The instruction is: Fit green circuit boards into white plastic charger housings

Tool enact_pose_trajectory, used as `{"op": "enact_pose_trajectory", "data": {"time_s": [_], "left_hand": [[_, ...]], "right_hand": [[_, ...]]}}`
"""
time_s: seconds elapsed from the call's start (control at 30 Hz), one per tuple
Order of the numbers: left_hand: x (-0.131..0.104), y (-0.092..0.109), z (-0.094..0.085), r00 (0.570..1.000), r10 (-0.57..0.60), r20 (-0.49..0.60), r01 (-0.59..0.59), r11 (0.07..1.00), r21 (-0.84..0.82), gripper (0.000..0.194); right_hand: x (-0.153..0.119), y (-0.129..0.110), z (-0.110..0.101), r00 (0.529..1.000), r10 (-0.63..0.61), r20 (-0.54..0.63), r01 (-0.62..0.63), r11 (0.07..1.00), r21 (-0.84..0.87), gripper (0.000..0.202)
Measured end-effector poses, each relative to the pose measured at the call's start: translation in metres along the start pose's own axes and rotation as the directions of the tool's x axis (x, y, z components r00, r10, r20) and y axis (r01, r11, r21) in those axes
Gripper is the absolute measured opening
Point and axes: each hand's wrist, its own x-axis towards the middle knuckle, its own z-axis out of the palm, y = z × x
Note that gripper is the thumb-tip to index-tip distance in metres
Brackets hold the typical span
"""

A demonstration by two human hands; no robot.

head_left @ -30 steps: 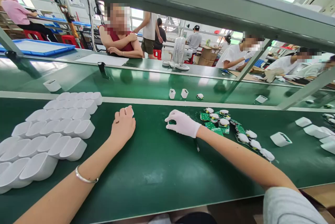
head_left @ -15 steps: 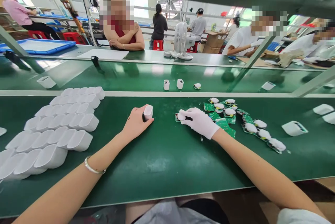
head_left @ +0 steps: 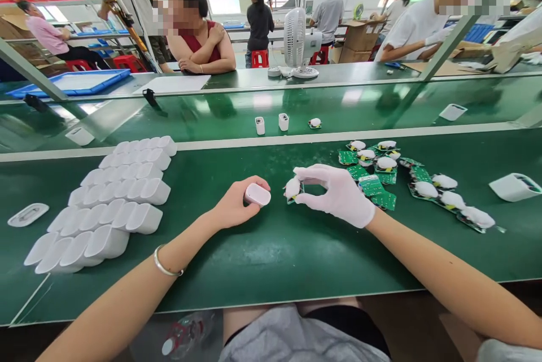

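Observation:
Bare fingers of my left hand (head_left: pixel 237 202) are wrapped round a white plastic housing (head_left: pixel 258 195), tilted with its rounded end toward the right. My right hand (head_left: pixel 339 195), in a white glove, pinches a small circuit board with a white top (head_left: pixel 293 189) between thumb and fingers, just right of the housing and apart from it. Several green circuit boards with white parts (head_left: pixel 386 164) lie in a cluster beyond and right of my right hand. Rows of white housings (head_left: pixel 105 240) stand on the green table to the left of my left hand.
Two upright white housings (head_left: pixel 283 122) and a single board (head_left: pixel 315 123) sit beyond the pale strip (head_left: pixel 228 142). A housing (head_left: pixel 514 187) lies at right, an oval cover (head_left: pixel 27 214) at far left. Across the table are a fan (head_left: pixel 295 40), a blue tray (head_left: pixel 71 82) and people.
The housing in my left hand has turned from upright to tilted sideways. My right hand has lifted and turned the board, its fingers now spread wider around it. The camera view has shifted.

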Motion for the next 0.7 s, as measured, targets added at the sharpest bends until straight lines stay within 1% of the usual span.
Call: {"op": "enact_pose_trajectory", "data": {"time_s": [0.03,0.07,0.1,0.13,0.23,0.33,0.4,0.57,0.7], "left_hand": [[-0.001,0.002,0.001,0.997,-0.020,0.069,0.027,0.995,-0.098,0.029],[-0.003,0.005,0.003,0.991,-0.022,0.135,0.047,0.982,-0.185,0.027],[-0.005,0.008,0.005,0.981,-0.007,0.192,0.055,0.967,-0.249,0.026],[-0.006,0.010,0.006,0.973,0.021,0.232,0.046,0.958,-0.283,0.025],[-0.009,0.016,0.010,0.950,0.108,0.293,-0.030,0.966,-0.258,0.021],[-0.010,0.017,0.012,0.930,0.155,0.333,-0.092,0.976,-0.198,0.022],[-0.010,0.017,0.011,0.924,0.166,0.345,-0.115,0.980,-0.165,0.023],[-0.009,0.015,0.011,0.929,0.163,0.333,-0.133,0.985,-0.111,0.024],[-0.009,0.015,0.011,0.934,0.152,0.323,-0.138,0.988,-0.066,0.024]], "right_hand": [[-0.002,-0.005,0.000,0.999,-0.042,-0.011,0.043,0.993,0.111,0.040],[-0.004,-0.010,0.001,0.996,-0.086,-0.025,0.089,0.980,0.178,0.040],[-0.006,-0.015,0.002,0.991,-0.133,-0.031,0.137,0.971,0.197,0.039],[-0.008,-0.019,0.003,0.983,-0.184,-0.025,0.186,0.965,0.183,0.038],[-0.014,-0.028,0.006,0.935,-0.349,0.063,0.342,0.935,0.093,0.033],[-0.018,-0.027,0.010,0.878,-0.447,0.172,0.453,0.891,0.006,0.032],[-0.020,-0.024,0.010,0.862,-0.460,0.213,0.482,0.874,-0.060,0.032],[-0.021,-0.018,0.012,0.870,-0.442,0.219,0.468,0.880,-0.080,0.030],[-0.022,-0.020,0.016,0.849,-0.460,0.259,0.513,0.836,-0.195,0.027]]}}
